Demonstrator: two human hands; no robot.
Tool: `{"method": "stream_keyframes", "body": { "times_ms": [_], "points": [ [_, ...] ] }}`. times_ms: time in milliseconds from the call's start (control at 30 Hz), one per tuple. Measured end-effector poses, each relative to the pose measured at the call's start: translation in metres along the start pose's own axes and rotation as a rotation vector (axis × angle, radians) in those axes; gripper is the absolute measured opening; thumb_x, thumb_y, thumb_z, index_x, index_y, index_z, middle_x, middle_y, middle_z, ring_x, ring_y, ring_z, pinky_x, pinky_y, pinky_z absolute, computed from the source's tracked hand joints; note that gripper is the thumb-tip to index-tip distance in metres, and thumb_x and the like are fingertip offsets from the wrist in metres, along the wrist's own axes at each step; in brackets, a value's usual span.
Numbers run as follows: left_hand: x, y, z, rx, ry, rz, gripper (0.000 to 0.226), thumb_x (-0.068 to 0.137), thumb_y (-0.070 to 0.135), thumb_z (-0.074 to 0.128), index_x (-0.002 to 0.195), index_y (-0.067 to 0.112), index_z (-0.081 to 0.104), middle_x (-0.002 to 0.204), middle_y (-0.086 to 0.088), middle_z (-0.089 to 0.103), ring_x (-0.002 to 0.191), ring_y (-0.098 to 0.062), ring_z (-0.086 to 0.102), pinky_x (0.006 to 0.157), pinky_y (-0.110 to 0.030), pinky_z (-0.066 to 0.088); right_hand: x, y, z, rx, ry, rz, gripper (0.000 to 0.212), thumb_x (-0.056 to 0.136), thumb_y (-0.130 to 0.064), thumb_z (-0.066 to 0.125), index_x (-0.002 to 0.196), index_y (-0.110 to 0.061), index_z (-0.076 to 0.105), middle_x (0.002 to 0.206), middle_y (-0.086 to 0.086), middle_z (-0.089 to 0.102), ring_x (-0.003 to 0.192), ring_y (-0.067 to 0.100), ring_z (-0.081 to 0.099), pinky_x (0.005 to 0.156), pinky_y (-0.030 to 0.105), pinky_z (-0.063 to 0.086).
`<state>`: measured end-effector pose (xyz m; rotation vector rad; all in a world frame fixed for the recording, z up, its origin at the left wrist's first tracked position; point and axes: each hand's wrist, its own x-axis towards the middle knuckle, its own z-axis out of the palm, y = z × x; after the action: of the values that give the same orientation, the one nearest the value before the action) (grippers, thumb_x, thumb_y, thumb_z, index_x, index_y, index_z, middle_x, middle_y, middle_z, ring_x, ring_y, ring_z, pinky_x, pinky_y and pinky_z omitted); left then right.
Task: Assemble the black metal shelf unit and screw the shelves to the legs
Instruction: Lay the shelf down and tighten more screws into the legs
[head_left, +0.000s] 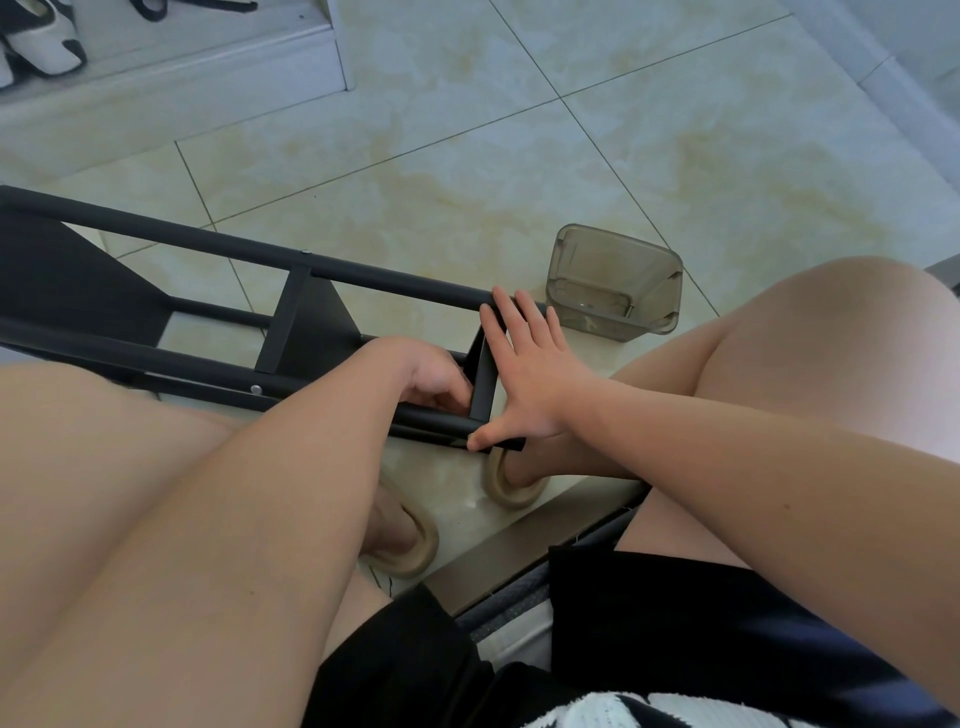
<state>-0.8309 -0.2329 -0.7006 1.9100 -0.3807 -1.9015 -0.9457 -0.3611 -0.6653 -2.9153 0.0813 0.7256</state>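
Observation:
The black metal shelf unit (218, 291) lies on its side across the tiled floor, its legs running from far left toward my knees. Two shelves stand fixed between the legs, and an end shelf (483, 382) sits at the near end. My right hand (524, 374) lies flat and spread against that end shelf, fingertips on the far leg (395, 283), thumb on the near leg (436, 418). My left hand (431, 376) reaches inside the frame beside the end shelf, fingers curled; whatever it holds is hidden. A silver screw head (255, 388) shows on the near leg.
A translucent grey plastic tub (615, 283) lies tipped on the floor just beyond my right hand, with a small item inside. My knees flank the frame, and my feet in beige slippers (511, 480) sit below it. Shoes (44, 39) rest on a low shelf at top left.

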Motion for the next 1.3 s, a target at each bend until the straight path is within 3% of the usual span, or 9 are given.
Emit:
{"method": "stream_keyframes", "body": {
  "times_ms": [133,367,533,600,667,733,833,967,1300],
  "points": [
    [0.0008,-0.0022,-0.0011,-0.029,-0.021,0.007,0.015,0.086,-0.002,0.059,0.09,0.004,0.073,0.094,-0.017,0.068,0.097,-0.029,0.062,0.11,-0.046,0.043,0.0003,-0.0003,0.0,-0.005,0.002,0.0,0.153,0.059,-0.095,0.058,0.158,-0.008,-0.019,0.164,0.013,-0.029,0.151,0.035,-0.027,0.122,0.053,-0.012],
    [0.0033,-0.0046,-0.0021,-0.066,-0.049,0.001,0.037,0.087,-0.007,0.054,0.067,0.014,0.078,0.086,-0.011,0.072,0.094,-0.028,0.064,0.105,-0.041,0.046,0.0004,0.0001,0.0004,0.003,0.005,-0.001,0.152,0.059,-0.094,0.059,0.158,-0.008,-0.019,0.164,0.013,-0.029,0.151,0.035,-0.027,0.122,0.053,-0.013],
    [0.0042,-0.005,-0.0026,-0.116,-0.024,0.006,0.024,0.089,-0.004,0.055,0.098,0.007,0.075,0.106,-0.011,0.071,0.098,-0.023,0.066,0.103,-0.037,0.048,0.0003,-0.0001,0.0004,-0.001,0.008,0.0,0.152,0.059,-0.094,0.058,0.158,-0.008,-0.018,0.164,0.013,-0.028,0.151,0.035,-0.027,0.122,0.053,-0.012],
    [0.0041,-0.0044,-0.0026,-0.085,-0.008,-0.013,0.021,0.09,0.004,0.06,0.105,0.004,0.074,0.106,-0.011,0.072,0.095,-0.022,0.066,0.094,-0.037,0.053,0.0004,-0.0004,0.0012,0.001,0.01,0.001,0.153,0.059,-0.094,0.059,0.158,-0.008,-0.018,0.164,0.013,-0.028,0.151,0.035,-0.027,0.122,0.053,-0.011],
    [0.0027,-0.0024,-0.0022,-0.032,-0.027,-0.049,0.015,0.089,0.01,0.062,0.088,0.008,0.077,0.091,-0.009,0.073,0.081,-0.022,0.067,0.075,-0.034,0.055,0.0005,-0.0005,0.0017,0.003,0.011,0.0,0.153,0.058,-0.094,0.058,0.158,-0.008,-0.018,0.164,0.013,-0.028,0.151,0.034,-0.027,0.122,0.053,-0.012],
    [0.001,0.0001,-0.0012,0.021,-0.041,-0.071,0.019,0.09,0.012,0.063,0.076,0.011,0.076,0.081,-0.007,0.072,0.07,-0.02,0.065,0.068,-0.031,0.052,0.0007,-0.0001,0.0019,0.003,0.013,0.0,0.153,0.058,-0.094,0.058,0.158,-0.008,-0.018,0.164,0.013,-0.028,0.151,0.034,-0.027,0.121,0.053,-0.013],
    [0.0005,0.0014,0.0001,0.057,-0.024,-0.046,0.019,0.09,0.011,0.062,0.074,0.012,0.072,0.071,-0.002,0.071,0.069,-0.016,0.063,0.073,-0.028,0.048,0.001,0.0003,0.0022,0.001,0.014,-0.001,0.152,0.059,-0.095,0.058,0.158,-0.008,-0.019,0.164,0.013,-0.029,0.151,0.034,-0.027,0.121,0.053,-0.013],
    [0.0009,-0.0001,-0.0005,0.061,-0.02,-0.012,0.011,0.09,0.007,0.06,0.088,0.007,0.071,0.086,-0.007,0.07,0.089,-0.022,0.063,0.097,-0.036,0.047,0.0012,0.0005,0.0027,0.0,0.017,-0.002,0.153,0.058,-0.095,0.057,0.158,-0.008,-0.018,0.164,0.013,-0.028,0.151,0.035,-0.027,0.12,0.052,-0.014],
    [0.0059,-0.0038,-0.0009,-0.086,-0.051,0.035,0.026,0.09,-0.01,0.049,0.092,0.008,0.068,0.107,-0.013,0.066,0.105,-0.025,0.061,0.112,-0.039,0.041,0.0012,0.0004,0.002,0.004,0.018,0.0,0.153,0.058,-0.095,0.058,0.158,-0.008,-0.018,0.164,0.013,-0.028,0.151,0.034,-0.027,0.121,0.052,-0.014]
  ]
}}
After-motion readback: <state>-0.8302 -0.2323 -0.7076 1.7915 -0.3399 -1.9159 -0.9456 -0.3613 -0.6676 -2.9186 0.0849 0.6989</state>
